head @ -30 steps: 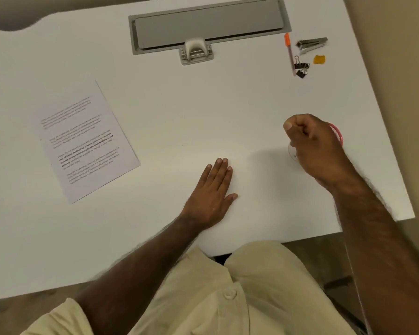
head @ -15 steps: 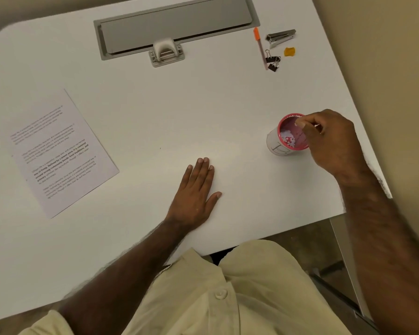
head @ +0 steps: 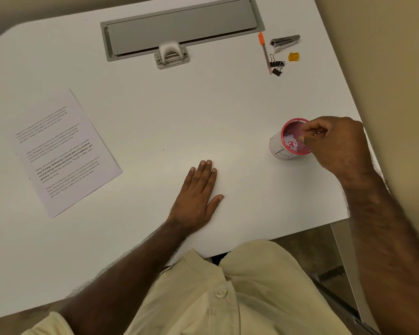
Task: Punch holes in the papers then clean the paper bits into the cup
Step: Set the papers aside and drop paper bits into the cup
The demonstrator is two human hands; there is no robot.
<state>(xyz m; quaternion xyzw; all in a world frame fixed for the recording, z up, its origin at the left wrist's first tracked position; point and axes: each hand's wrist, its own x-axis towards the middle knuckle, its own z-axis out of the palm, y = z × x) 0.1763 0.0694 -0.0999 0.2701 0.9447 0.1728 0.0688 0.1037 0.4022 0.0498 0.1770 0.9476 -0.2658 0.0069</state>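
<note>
A small white cup [head: 279,151] with a pink rim stands near the table's right edge, with white paper bits [head: 291,143] lying in its bottom. My right hand [head: 341,146] hovers over the cup's mouth, its thumb and fingertips pinched together just above the bits; I cannot see whether a bit is between them. My left hand [head: 197,197] lies flat, palm down, on the white table [head: 155,112] near the front edge and holds nothing. A printed sheet of paper [head: 63,151] lies at the left. The white hole punch [head: 171,55] sits at the back centre.
A grey cable tray lid [head: 182,25] runs along the back edge behind the punch. At the back right lie an orange pen [head: 264,53], a metal stapler [head: 285,42], black binder clips [head: 277,66] and a small yellow object [head: 293,56]. The table's right edge is close to the cup.
My right hand was a fist covering the cup; it has drawn back to the right, so the cup shows, with the fingertips pinched over its mouth. My left hand stays flat.
</note>
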